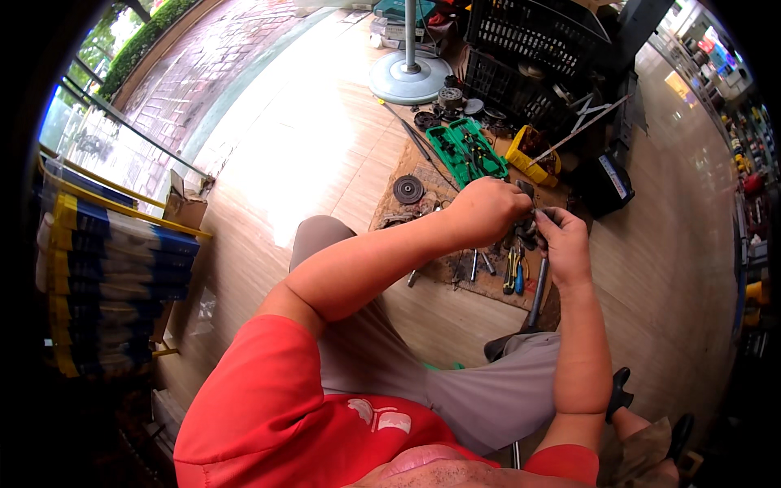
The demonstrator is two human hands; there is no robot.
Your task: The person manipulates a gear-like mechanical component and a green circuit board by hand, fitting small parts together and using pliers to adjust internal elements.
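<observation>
Both my hands meet over a stained cardboard sheet on the floor. My left hand is closed round a dark, greasy metal part, whose exact kind I cannot make out. At the part's right side, my right hand is closed in a pinch between thumb and fingers; whatever lies between the fingertips is too small to tell. Below them are a yellow-and-black screwdriver, a blue-handled tool and a long grey metal bar. My fingers partly cover the metal part.
Beyond my hands lie an open green tool case, a yellow bin and a dark round disc. Black crates and a round stand base stand farther back. A rack is left; another person's leg shows lower right.
</observation>
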